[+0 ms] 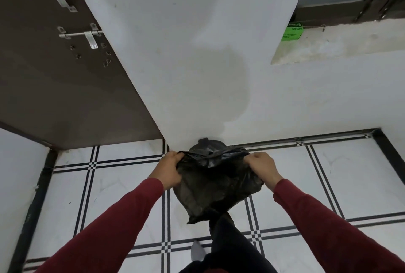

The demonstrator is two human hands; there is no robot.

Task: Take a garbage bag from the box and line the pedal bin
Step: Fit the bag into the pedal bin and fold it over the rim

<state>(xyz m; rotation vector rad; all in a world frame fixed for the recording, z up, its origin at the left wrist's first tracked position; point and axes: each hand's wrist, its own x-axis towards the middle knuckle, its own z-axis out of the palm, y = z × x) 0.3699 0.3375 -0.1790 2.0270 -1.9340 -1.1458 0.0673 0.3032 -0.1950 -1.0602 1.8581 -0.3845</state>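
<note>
A black garbage bag [215, 182] hangs spread between both hands, low in the middle of the head view. My left hand [167, 169] grips its top left edge and my right hand [262, 168] grips its top right edge. Behind the bag, against the wall, only the dark top of the pedal bin [207, 142] shows; the bag hides the remainder. The green box [292, 31] lies on the window ledge at the upper right.
A brown door [65, 79] with a metal latch stands open at the left. A white wall [197, 64] faces me, with the stone window ledge [339, 46] at the right. The floor is white tile with black lines. My leg and foot are below the bag.
</note>
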